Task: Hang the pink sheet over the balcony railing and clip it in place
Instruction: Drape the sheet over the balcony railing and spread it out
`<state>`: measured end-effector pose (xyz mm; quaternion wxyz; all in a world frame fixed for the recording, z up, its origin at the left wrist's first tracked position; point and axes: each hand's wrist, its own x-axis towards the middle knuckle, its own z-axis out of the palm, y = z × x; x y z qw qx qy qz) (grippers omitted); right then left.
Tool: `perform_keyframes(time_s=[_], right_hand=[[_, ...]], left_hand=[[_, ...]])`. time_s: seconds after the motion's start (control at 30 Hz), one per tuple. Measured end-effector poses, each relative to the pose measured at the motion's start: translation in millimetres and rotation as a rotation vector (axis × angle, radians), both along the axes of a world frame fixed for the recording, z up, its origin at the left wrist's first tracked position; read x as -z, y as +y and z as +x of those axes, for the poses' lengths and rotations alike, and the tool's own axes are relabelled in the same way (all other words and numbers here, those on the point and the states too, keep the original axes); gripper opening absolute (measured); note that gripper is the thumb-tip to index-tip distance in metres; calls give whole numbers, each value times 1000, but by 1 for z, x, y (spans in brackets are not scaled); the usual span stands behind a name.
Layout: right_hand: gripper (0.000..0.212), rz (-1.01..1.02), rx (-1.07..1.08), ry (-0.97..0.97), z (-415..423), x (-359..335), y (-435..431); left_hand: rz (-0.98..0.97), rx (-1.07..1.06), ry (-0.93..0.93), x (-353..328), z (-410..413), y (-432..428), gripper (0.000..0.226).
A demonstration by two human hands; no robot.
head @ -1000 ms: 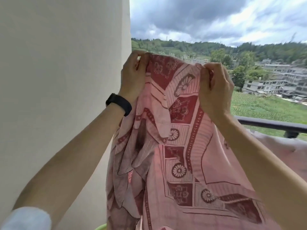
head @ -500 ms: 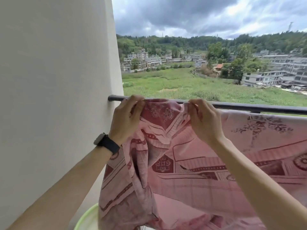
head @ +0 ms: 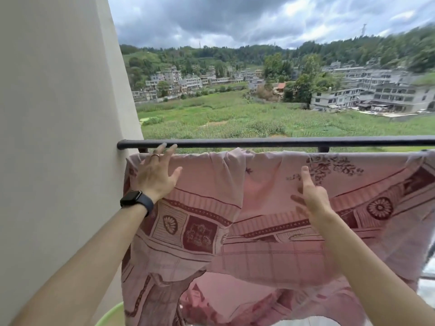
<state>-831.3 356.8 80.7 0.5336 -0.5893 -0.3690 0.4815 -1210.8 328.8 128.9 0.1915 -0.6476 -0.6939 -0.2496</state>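
Note:
The pink sheet (head: pixel 263 208), patterned with dark red squares and flowers, hangs over a lower rail just below the dark balcony railing (head: pixel 270 142). It spreads from the wall to the right edge of the view, bunched in folds near the middle. My left hand (head: pixel 156 171) lies spread and flat on the sheet's top left corner, fingertips reaching the railing. My right hand (head: pixel 310 196) is in front of the sheet's middle with the forefinger straight up; it is blurred. No clip shows.
A plain beige wall (head: pixel 58 137) fills the left side and meets the railing's end. A light green basin rim (head: pixel 110 316) shows at the bottom under the sheet. Beyond the railing lie a green field and buildings far below.
Both hands have let go of the pinched top edge. The sheet now hangs spread along the rail, and the hands have moved apart with fingers straightened.

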Motion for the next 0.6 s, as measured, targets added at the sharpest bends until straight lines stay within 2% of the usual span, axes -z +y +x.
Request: perform_keyframes(time_s=[0.1, 0.17, 0.23, 0.33, 0.43, 0.5, 0.57, 0.6], right_hand=[[38, 98, 96, 84, -9, -27, 27], [30, 134, 190, 74, -12, -36, 39], [31, 121, 223, 65, -9, -37, 47], [38, 115, 221, 3, -5, -40, 48], [38, 179, 247, -145, -3, -39, 48], [33, 231, 281, -117, 5, -40, 45], [27, 299, 370, -28, 26, -45, 42], [27, 319, 463, -47, 42, -49, 40]], left_hand=[[-85, 4, 117, -2, 2, 35, 53], [-15, 68, 62, 2, 7, 47, 40], [82, 78, -7, 6, 13, 52, 31], [112, 57, 28, 5, 13, 58, 24], [191, 114, 72, 2, 10, 57, 17], [291, 163, 103, 0, 12, 54, 11], [380, 146, -6, -7, 13, 54, 7], [420, 130, -107, -12, 12, 55, 9]])
